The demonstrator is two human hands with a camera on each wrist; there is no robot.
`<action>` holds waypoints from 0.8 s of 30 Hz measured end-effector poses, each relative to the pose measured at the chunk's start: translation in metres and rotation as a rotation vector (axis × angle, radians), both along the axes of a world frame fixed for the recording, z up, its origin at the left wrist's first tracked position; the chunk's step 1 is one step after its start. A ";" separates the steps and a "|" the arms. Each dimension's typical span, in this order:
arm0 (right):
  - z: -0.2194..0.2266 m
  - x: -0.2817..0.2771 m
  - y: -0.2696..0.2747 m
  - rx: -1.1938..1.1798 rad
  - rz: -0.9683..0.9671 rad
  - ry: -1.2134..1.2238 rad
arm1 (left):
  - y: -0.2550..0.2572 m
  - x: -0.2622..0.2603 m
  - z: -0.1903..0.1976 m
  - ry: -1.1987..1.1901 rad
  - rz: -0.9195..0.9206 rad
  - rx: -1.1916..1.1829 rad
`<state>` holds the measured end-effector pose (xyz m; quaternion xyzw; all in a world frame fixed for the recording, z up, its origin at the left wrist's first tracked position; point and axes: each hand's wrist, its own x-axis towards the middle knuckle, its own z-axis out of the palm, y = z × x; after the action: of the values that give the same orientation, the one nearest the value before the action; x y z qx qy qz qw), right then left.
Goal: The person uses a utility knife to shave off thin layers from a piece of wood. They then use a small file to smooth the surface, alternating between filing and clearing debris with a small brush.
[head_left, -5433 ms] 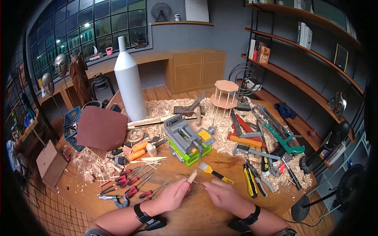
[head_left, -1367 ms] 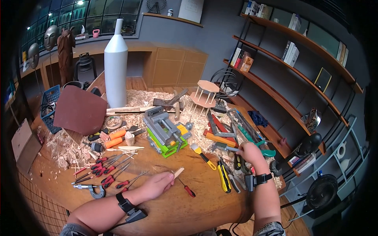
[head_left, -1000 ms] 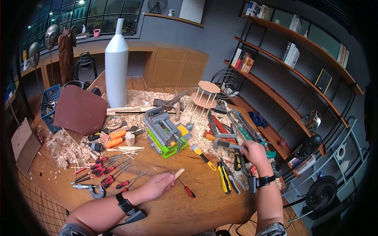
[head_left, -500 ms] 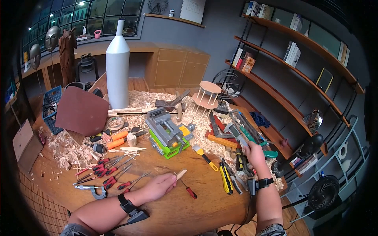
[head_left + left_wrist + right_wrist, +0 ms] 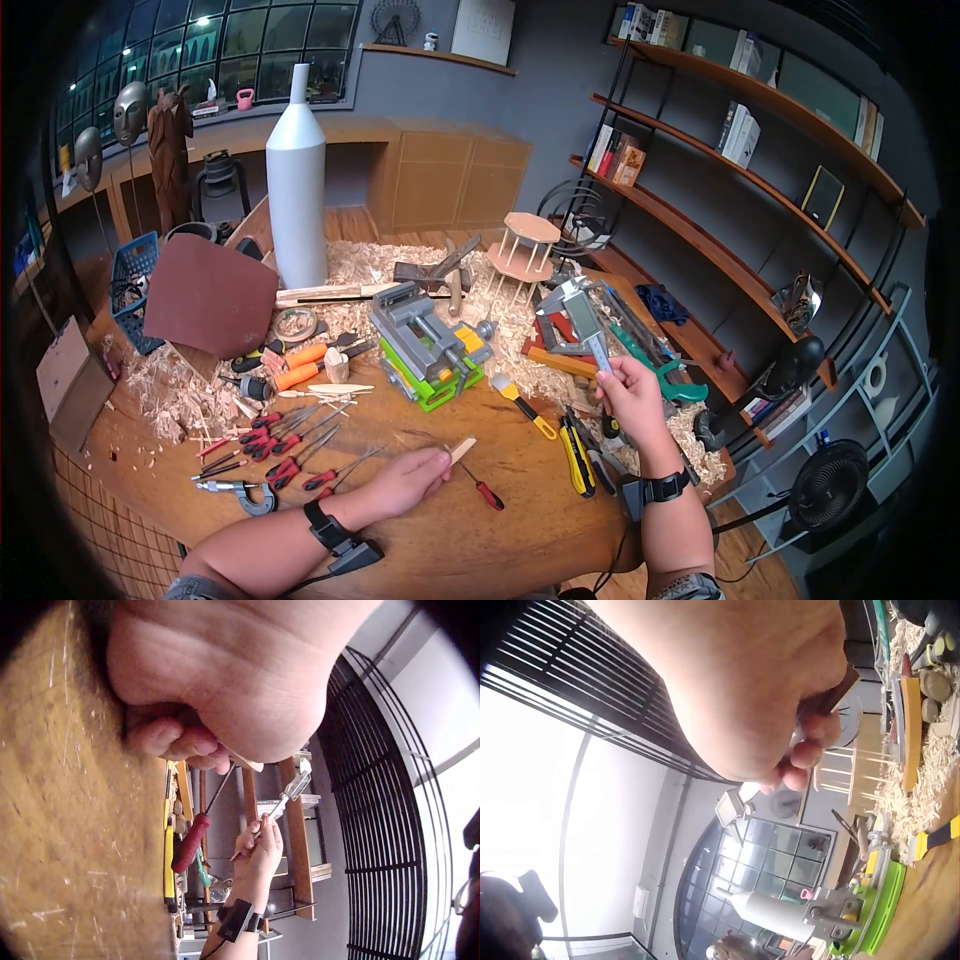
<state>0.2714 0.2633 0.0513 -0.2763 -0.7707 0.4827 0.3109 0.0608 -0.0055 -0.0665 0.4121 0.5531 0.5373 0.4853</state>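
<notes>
In the head view my left hand [image 5: 408,482] pinches a small flat piece of pale wood [image 5: 462,450], low over the bench. Beside it lies a thin tool with a red and black handle [image 5: 489,495], its slim shaft running toward the wood. My right hand [image 5: 634,392] is raised over the tools at the right and grips a caliper [image 5: 588,320] by its beam. The caliper's jaws and display box point up and away. In the left wrist view the right hand [image 5: 259,847] shows with the caliper [image 5: 296,784] standing up from its fingers.
A grey and green vise [image 5: 430,345] stands mid-bench among wood shavings. Red-handled tools [image 5: 285,440] and a micrometer [image 5: 250,495] lie at left. A brush [image 5: 523,405] and a yellow utility knife [image 5: 575,455] lie near the right hand. A tall white bottle [image 5: 297,190] stands behind.
The red-handled tool was put down from the right hand after the earliest frame. The right hand has picked up the caliper and turned it upright, bringing it slightly left. The left hand barely moved.
</notes>
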 end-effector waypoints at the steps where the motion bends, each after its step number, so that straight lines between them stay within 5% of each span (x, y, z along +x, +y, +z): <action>1: 0.002 0.000 -0.003 0.011 0.007 0.007 | 0.000 0.000 0.001 0.012 -0.001 -0.005; 5: 0.009 -0.001 -0.014 0.041 0.013 0.006 | 0.000 0.001 0.000 0.016 -0.008 0.020; 7: 0.010 -0.001 -0.018 0.529 -0.064 0.006 | 0.000 0.001 0.002 -0.028 -0.019 0.000; 13: 0.029 0.001 -0.033 1.034 -0.061 0.000 | 0.000 0.002 0.000 -0.023 -0.020 0.025; 23: 0.037 0.001 -0.035 1.207 -0.184 0.099 | 0.000 0.003 0.002 0.008 -0.019 0.041; 24: 0.032 0.004 -0.029 0.901 -0.190 -0.099 | 0.000 0.003 0.002 0.004 -0.018 0.033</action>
<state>0.2751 0.2342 0.0828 -0.2058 -0.8888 0.0555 0.4058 0.0638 -0.0056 -0.0649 0.4259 0.5414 0.5411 0.4823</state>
